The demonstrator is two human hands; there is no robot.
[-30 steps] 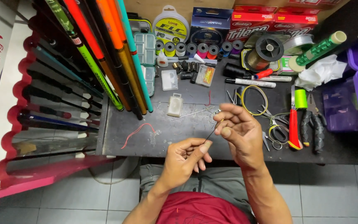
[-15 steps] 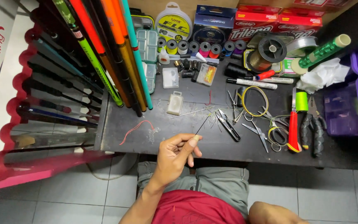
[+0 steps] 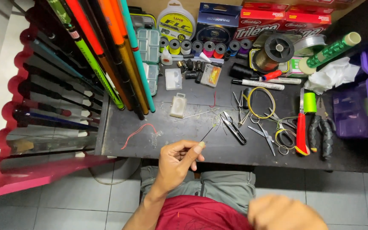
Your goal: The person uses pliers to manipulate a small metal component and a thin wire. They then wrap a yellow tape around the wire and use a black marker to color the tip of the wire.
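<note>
Head view, looking down at a dark bench (image 3: 158,145) and the person's lap. The left hand (image 3: 179,162) is raised at the near edge of the bench, thumb and forefinger pinched on a thin dark needle-like rod (image 3: 207,135) that slants up and away to the right from the fingertips. The right hand (image 3: 284,213) is low near the bottom edge, well apart from the left, over the red shirt; it is blurred, so whether it is clenched or released cannot be told.

Just beyond the left hand's fingertips lie small black pliers (image 3: 234,127), and further right, scissors (image 3: 267,137) and a red-handled tool (image 3: 301,132). To the left of the left hand, a red wire (image 3: 138,132) curls on the bench. Further away from the hand sit a small white plastic box (image 3: 178,106), a loop of yellow-green line (image 3: 262,102), and a row of small thread spools (image 3: 205,46). Far left, coloured fishing rods (image 3: 107,55) lean across the bench corner.
</note>
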